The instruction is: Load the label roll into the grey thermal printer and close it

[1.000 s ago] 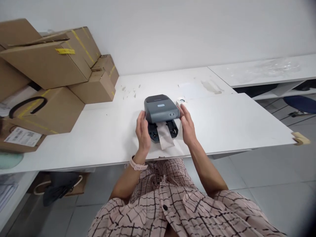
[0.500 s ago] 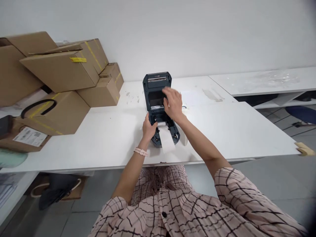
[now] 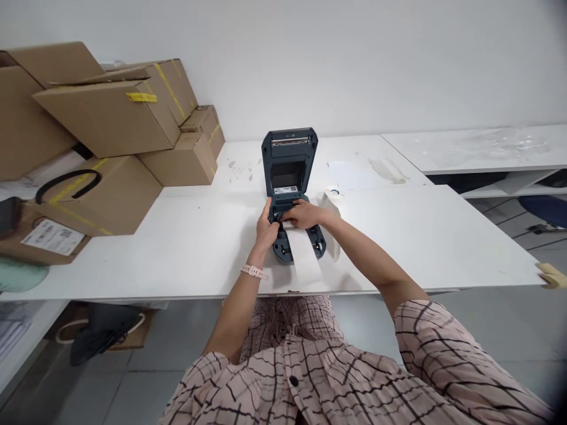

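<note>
A dark label printer (image 3: pixel 290 159) stands on the white table with its lid raised. My left hand (image 3: pixel 266 229) is closed on the printer's left side, its thumb over the inner edge. Inside the lower part of the printer, my right hand (image 3: pixel 303 213) bends its fingers over the label roll, most of which it hides. From the roll a white paper strip (image 3: pixel 305 254) runs forward over the printer's front and down toward the table. Just right of the printer stands a white roll with loose backing paper (image 3: pixel 334 203), partly behind my right forearm.
Cardboard boxes (image 3: pixel 115 118) are piled at the left, with a black curved handle (image 3: pixel 68 183) in front of them. At the table's right corner sits a tan block (image 3: pixel 551 275). Clear plastic (image 3: pixel 509 141) lies on the farther table at right.
My right hand has come down from beside the raised lid into the printer's lower part, onto the label roll. The left hand keeps its hold on the printer's side.
</note>
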The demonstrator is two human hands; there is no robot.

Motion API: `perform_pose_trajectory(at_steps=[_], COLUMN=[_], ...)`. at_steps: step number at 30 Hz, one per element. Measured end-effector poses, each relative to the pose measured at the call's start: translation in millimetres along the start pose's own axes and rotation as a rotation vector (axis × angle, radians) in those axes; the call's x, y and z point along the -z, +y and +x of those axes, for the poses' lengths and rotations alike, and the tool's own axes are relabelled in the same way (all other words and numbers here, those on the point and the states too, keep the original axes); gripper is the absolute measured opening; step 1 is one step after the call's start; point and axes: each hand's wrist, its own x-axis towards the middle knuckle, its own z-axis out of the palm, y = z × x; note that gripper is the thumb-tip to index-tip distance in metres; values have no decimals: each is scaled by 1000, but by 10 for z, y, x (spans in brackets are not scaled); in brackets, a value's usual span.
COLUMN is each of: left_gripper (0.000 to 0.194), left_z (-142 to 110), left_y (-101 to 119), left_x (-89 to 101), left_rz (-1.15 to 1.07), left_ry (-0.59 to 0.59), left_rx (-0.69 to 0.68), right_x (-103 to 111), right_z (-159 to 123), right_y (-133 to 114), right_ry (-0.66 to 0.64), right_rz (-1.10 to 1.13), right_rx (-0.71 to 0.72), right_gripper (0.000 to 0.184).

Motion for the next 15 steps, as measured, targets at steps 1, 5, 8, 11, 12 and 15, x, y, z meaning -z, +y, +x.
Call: perform_pose_trajectory(at_steps=[1, 5, 8, 11, 12, 15], left_gripper=[99, 100, 98, 93, 91, 83], left_z=[2, -6, -25, -51, -59, -74], left_y=[-4, 10, 41, 71, 78, 86], left_x=[-6, -38, -44, -35, -33, -29], left_rz=[-6, -26, -17, 21, 36, 78], left_ry=[6, 29, 36, 47, 52, 72], left_rx=[-6, -11, 4, 16, 21, 32], right_x=[29, 133, 110, -94, -204, -608], right_z=[-4, -120, -443, -999, -1207, -1746], right_y=[25, 148, 268, 416, 472, 650], right_ry=[-22, -39, 80, 329, 425, 727], right_rz=[42, 389, 781, 1047, 1111, 1255], right_rx=[33, 151, 295, 369, 349, 170], right_gripper=[48, 53, 59, 55, 48, 34])
